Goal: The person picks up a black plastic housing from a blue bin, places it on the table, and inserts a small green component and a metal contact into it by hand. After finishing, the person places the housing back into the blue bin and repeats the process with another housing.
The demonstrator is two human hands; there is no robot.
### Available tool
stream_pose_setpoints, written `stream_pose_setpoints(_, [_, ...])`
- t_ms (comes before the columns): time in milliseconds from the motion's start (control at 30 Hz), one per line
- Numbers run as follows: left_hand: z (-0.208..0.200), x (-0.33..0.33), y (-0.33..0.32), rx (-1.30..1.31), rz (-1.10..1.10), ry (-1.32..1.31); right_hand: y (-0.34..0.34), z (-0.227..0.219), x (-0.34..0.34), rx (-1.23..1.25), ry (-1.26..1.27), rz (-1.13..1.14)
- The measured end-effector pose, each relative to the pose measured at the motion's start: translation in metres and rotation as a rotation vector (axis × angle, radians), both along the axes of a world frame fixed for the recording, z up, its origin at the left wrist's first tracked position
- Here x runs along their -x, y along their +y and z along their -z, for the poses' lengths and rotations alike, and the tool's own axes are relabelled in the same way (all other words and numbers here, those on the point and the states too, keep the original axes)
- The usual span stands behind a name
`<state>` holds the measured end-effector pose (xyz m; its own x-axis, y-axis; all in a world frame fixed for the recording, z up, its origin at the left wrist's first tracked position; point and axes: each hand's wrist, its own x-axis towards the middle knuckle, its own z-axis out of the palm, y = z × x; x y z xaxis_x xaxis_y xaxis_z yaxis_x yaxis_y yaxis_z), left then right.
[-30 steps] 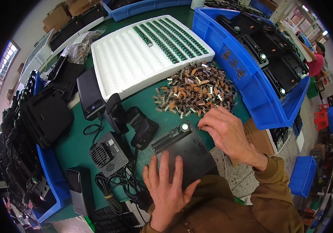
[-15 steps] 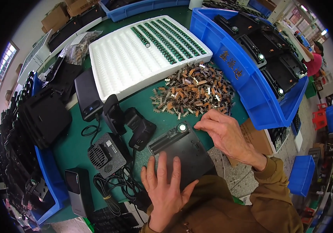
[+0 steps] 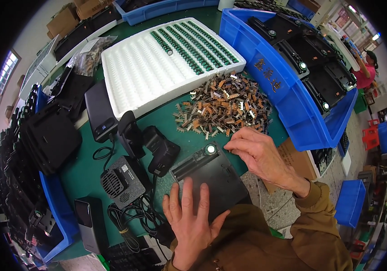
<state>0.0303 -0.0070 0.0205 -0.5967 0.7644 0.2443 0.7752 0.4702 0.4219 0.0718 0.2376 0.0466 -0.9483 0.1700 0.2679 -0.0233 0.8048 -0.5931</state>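
A black plastic housing (image 3: 218,178) lies at the table's near edge, with a round silvery part (image 3: 210,149) set in its far corner and a long slot beside it. My left hand (image 3: 191,219) rests on the housing's near left part, fingers spread. My right hand (image 3: 259,153) hovers at the housing's far right corner, thumb and forefinger pinched together. Whatever the pinch holds, if anything, is too small to make out. Just beyond that hand lies a heap of small switch-like parts with metal pins (image 3: 225,106), in brown, black and silver.
Behind the heap stands a white foam tray (image 3: 134,77) partly filled with green coil-like parts. A blue bin (image 3: 265,77) with black housings is at right; black housings (image 3: 51,135) stack at left. A power bank (image 3: 99,110), a dark vented box (image 3: 125,180) and cables sit left of my hands.
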Motion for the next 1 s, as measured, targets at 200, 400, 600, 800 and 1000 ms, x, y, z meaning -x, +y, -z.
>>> stream_pose_setpoints(200, [-0.001,0.000,-0.002,0.012,-0.004,-0.005,-0.008,-0.007,0.000,0.045,-0.012,0.030])
stream_pose_setpoints(400, [0.000,0.000,0.000,0.006,0.003,-0.007,-0.006,-0.008,-0.008,-0.016,-0.081,0.050])
stream_pose_setpoints(600, [0.000,0.000,-0.001,0.010,-0.004,-0.004,-0.007,-0.010,-0.007,-0.044,-0.110,0.030])
stream_pose_setpoints(800, [0.000,0.000,0.000,0.003,-0.002,-0.004,-0.006,-0.007,-0.008,-0.016,-0.060,0.043])
stream_pose_setpoints(1000, [-0.001,0.000,0.000,0.004,-0.005,-0.005,-0.009,-0.008,-0.010,0.030,-0.051,0.059])
